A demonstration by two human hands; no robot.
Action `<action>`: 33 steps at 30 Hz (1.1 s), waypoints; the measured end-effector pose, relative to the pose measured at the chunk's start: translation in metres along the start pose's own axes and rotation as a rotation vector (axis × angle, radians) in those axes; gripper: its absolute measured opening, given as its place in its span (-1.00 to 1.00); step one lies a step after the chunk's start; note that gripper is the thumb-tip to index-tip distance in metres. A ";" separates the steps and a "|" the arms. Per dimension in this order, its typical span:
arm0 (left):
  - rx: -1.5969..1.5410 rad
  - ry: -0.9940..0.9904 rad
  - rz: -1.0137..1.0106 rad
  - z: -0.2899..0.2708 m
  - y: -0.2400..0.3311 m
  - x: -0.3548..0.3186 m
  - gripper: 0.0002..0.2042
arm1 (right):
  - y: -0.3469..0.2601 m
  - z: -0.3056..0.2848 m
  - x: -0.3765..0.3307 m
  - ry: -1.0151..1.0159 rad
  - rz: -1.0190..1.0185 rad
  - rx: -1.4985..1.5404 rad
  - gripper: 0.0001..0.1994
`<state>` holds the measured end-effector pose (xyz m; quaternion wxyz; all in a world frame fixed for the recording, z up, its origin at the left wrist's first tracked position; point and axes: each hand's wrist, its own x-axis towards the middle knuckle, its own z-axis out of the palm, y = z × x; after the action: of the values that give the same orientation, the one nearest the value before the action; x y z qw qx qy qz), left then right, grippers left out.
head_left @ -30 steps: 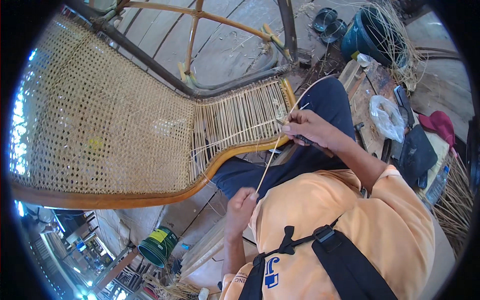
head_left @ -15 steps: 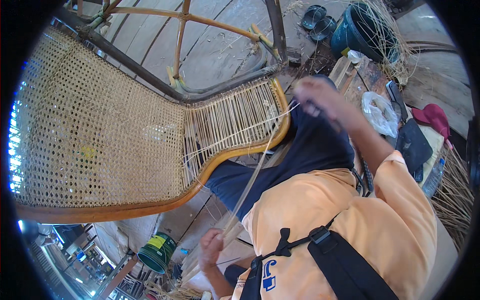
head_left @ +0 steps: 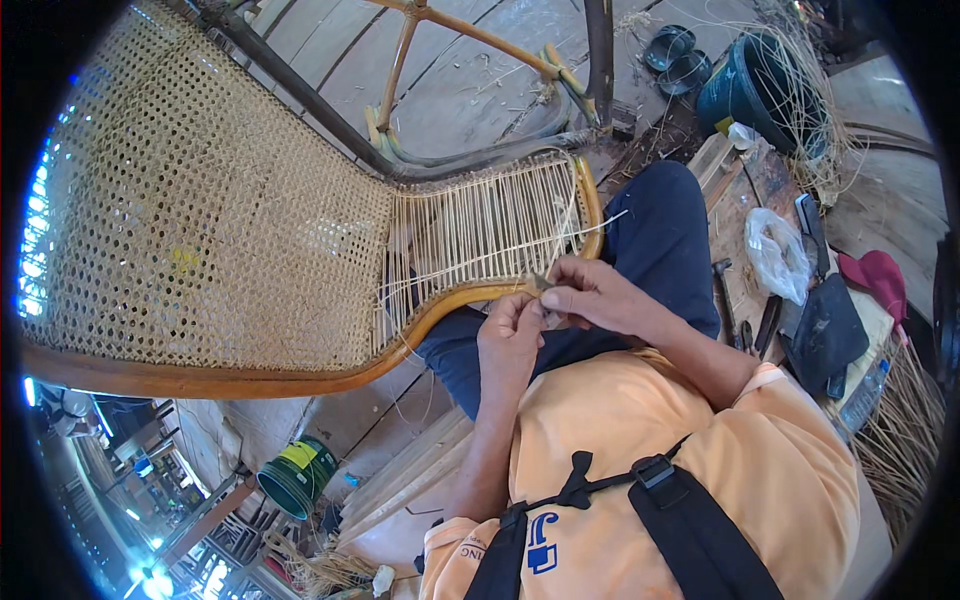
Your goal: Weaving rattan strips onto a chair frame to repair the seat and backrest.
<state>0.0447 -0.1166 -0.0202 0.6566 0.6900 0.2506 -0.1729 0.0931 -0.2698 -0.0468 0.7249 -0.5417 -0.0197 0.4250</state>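
A rattan chair frame (head_left: 455,297) lies across my lap, its left part covered with finished cane webbing (head_left: 250,220). On the narrower section, parallel cane strands (head_left: 480,225) are crossed by a few loose ones. My left hand (head_left: 510,335) and my right hand (head_left: 600,297) meet at the near rim, fingertips almost touching. The left hand's thumb and finger pinch a cane strand, mostly hidden by the fingers. Between my right thumb and fingers a small dark pointed piece (head_left: 541,283) shows; its kind is unclear.
To the right, a bench (head_left: 735,190) bears tools, a clear plastic bag (head_left: 778,255), a dark pouch (head_left: 828,335) and a red cap (head_left: 873,282). Behind stands a dark bucket (head_left: 745,85) with loose cane strands. A green bucket (head_left: 297,478) stands at lower left.
My left hand has risen from the lower left and my right hand has come back from the chair's far end, so they now meet. The long taut strand between them no longer shows.
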 end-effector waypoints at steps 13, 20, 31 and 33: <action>-0.212 -0.048 -0.043 -0.004 -0.016 -0.006 -0.87 | 0.015 0.008 -0.006 -0.057 -0.031 0.151 -0.80; -0.131 -0.148 -0.234 -0.032 -0.017 -0.032 -0.90 | 0.018 0.004 -0.017 -0.022 0.022 0.291 -0.82; -0.097 -0.135 -0.270 -0.071 -0.027 -0.064 -0.91 | 0.017 0.000 -0.011 -0.018 -0.010 0.262 -0.82; -0.121 -0.126 -0.319 -0.080 -0.032 -0.072 -0.89 | 0.019 -0.007 -0.011 0.029 -0.034 0.269 -0.80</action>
<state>-0.0390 -0.0450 0.0009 0.6755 0.5886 0.3254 -0.3023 0.0784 -0.2818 -0.0598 0.7984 -0.4453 0.0385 0.4035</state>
